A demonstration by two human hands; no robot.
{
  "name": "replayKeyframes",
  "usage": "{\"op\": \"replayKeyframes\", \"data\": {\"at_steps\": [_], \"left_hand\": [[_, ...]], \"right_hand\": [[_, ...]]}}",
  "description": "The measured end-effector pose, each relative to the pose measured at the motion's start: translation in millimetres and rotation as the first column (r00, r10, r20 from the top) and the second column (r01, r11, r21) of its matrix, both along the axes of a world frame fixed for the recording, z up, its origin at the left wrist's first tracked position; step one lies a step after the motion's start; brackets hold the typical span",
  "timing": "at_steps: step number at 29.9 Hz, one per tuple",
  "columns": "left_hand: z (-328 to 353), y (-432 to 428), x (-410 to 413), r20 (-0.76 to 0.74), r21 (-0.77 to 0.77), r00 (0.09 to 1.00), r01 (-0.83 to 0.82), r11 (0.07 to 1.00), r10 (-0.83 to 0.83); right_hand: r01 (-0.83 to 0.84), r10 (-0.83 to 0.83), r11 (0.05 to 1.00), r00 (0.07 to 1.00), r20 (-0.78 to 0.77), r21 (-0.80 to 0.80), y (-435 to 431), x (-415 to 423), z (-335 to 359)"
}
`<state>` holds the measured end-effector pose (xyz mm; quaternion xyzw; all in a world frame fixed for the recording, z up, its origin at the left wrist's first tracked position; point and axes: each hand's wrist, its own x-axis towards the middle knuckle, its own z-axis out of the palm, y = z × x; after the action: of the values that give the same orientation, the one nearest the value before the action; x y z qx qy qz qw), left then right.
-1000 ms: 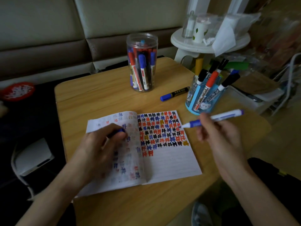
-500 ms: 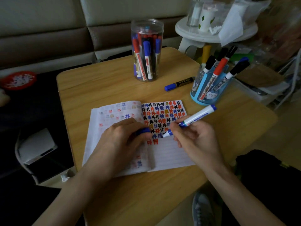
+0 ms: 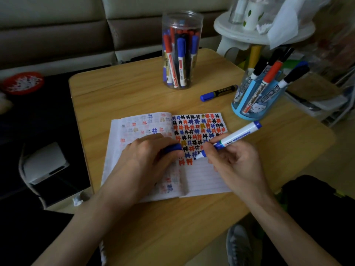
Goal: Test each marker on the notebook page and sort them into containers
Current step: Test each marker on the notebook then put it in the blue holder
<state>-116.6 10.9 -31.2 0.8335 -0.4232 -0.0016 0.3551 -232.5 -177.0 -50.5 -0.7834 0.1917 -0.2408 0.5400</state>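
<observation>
On the worktop's [image 3: 134, 93] notebook [image 3: 203, 179], the right hand [image 3: 236, 166] pinches the light, rigid marker [image 3: 236, 136] near its tip; the left hand's [image 3: 146, 160] fingers [image 3: 163, 141] clamp its cap [image 3: 172, 147].

Hash-like signs [image 3: 197, 127] in black, red, blue and yellow are filling the notebook page [image 3: 201, 176]. Print on the blue marker [image 3: 236, 136] and blue pen holder [image 3: 256, 110] is looking too blurry to read.
</observation>
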Motion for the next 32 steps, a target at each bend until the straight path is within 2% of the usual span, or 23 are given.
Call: {"op": "replayKeyframes", "data": {"at_steps": [5,10,15,21,25,32], "left_hand": [[0.2,-1.2,-1.3,0.018,0.021,1.0,-0.011,1.0,0.011],[0.0,-2.5,-2.2,0.017,0.014,1.0,-0.02,1.0,0.02],[-1.9,-4.8,-3.5,0.017,-0.023,0.999,-0.028,0.999,0.028],[-1.0,-5.0,-3.4,0.035,-0.046,0.999,0.009,0.999,-0.007],[-0.3,-4.6,-3.3,0.086,-0.033,0.996,0.017,0.999,-0.014],[4.3,-3.0,-4.5,0.037,-0.045,0.999,-0.013,0.999,0.014]], "right_hand": [[0.011,-0.011,0.999,1.0,-0.012,-0.031,-3.5,-0.5,-3.1],[-0.002,0.0,0.998,1.0,0.027,0.063,-4.1,-1.5,-1.4],[-0.079,0.079,0.997,0.997,0.019,-0.024,-1.6,-0.7,-3.0],[-0.019,0.018,0.999,0.999,0.037,0.027,-4.7,-2.3,-4.2],[-0.066,0.066,0.998,0.997,0.046,-0.007,-3.2,-1.4,-3.7],[-0.096,0.096,0.995,0.995,0.018,0.022,-3.2,-1.0,-2.8]]}}
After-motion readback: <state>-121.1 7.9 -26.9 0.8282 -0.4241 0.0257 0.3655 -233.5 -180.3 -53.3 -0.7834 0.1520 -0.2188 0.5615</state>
